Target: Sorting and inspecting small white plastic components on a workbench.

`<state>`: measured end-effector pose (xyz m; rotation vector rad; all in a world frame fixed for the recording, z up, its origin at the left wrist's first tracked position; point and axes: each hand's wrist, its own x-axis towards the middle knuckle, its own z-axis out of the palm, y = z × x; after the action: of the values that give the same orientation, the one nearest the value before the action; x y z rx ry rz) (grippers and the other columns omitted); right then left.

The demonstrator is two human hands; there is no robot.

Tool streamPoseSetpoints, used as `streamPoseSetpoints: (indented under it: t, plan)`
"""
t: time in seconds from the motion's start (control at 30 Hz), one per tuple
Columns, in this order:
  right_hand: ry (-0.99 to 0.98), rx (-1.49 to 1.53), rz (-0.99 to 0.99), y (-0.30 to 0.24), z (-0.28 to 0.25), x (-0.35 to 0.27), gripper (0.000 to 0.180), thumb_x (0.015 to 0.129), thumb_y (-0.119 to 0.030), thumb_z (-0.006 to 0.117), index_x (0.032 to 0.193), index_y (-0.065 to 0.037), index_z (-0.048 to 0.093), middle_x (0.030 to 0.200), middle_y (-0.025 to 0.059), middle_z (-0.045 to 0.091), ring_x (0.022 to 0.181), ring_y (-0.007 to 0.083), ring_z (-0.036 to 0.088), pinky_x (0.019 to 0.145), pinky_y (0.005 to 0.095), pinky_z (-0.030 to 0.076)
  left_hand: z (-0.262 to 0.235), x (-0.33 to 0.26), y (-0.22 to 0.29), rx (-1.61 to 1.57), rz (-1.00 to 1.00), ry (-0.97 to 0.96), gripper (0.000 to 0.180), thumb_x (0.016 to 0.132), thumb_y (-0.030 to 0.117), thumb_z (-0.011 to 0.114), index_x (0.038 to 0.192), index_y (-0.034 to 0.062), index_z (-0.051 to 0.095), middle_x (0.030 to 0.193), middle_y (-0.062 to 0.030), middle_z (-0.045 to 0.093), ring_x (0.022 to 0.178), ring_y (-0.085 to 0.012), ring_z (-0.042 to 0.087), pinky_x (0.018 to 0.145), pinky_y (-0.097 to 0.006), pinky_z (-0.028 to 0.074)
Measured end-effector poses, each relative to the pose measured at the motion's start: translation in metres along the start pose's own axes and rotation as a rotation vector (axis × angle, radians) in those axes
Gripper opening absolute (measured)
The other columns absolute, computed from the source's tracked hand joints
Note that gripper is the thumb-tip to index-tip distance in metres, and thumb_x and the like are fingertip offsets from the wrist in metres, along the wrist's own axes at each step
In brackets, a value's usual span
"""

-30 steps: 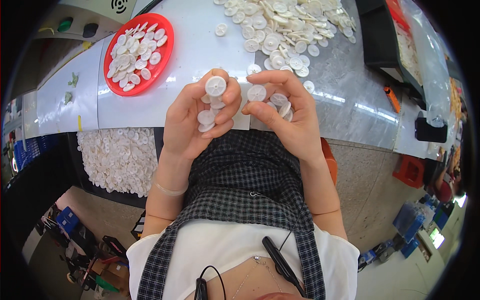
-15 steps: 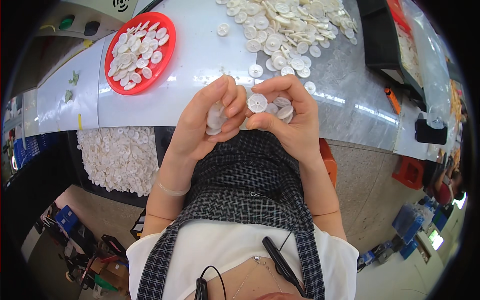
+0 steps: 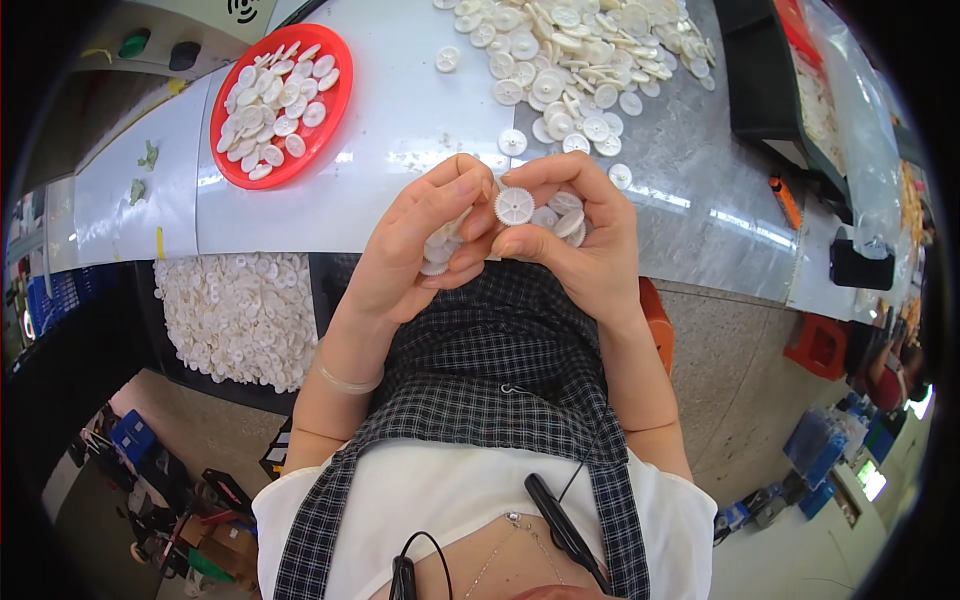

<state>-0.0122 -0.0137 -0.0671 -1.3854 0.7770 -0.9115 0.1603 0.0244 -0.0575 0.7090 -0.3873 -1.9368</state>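
Fingers (image 3: 505,245) around gear (image 3: 514,206) (face-up)

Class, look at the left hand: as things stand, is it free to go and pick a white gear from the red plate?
Probably not yet. The left hand already grips a stack of white gears, so its fingers are full. The tabletop between it and the red plate shows nothing in the way.

You have two hands up, left hand (image 3: 420,240) and right hand (image 3: 580,240). One red plate (image 3: 335,120), one pile of white gears (image 3: 570,50), one bin of gears (image 3: 235,315) below the table, too many to count.
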Motion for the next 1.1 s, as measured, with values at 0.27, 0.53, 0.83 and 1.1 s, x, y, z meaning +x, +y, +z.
streamPoseSetpoints:
  t: [0.27,0.53,0.83,1.1]
  plan:
    - [0.016,-0.245,-0.214,-0.023,0.015,0.044,0.029,0.079,-0.007,0.071,0.107,-0.003,0.062,0.074,-0.0020,0.057,0.067,0.0055,0.054,0.064,0.0191,0.042,-0.002,-0.004,0.002,0.002,0.053,0.077,0.023,0.100,0.028,0.043,0.092,0.0075,0.049,0.066,0.0024,0.041,0.047,-0.0030,0.033,0.036,-0.016,0.024]
    - [-0.118,0.178,-0.209,-0.028,0.106,0.119,0.027,0.093,-0.025,0.059,0.106,-0.001,0.059,0.073,0.0020,0.060,0.063,0.0096,0.054,0.054,0.0260,0.040,-0.017,-0.046,0.009,0.128,0.086,0.138,0.023,0.100,0.029,0.044,0.094,0.0078,0.050,0.064,0.0032,0.040,0.044,-0.0034,0.030,0.037,-0.017,0.022]
    - [-0.447,0.639,0.185,-0.028,0.222,0.070,0.021,0.089,-0.024,0.066,0.086,-0.004,0.066,0.079,0.0018,0.065,0.064,0.0045,0.055,0.055,0.0192,0.042,-0.107,-0.166,0.062,0.298,1.012,0.856,0.024,0.099,0.028,0.044,0.089,0.0077,0.051,0.069,0.0022,0.042,0.054,-0.0063,0.038,0.047,-0.021,0.030]
    - [-0.644,0.434,-0.054,0.014,0.263,0.053,0.030,0.094,-0.027,0.054,0.088,0.001,0.065,0.082,0.0055,0.066,0.087,0.0121,0.061,0.082,0.0261,0.047,-0.145,-0.191,0.063,0.708,1.050,1.222,0.042,0.101,0.035,0.036,0.097,0.0005,0.059,0.096,-0.0078,0.061,0.098,-0.0180,0.055,0.094,-0.032,0.039]
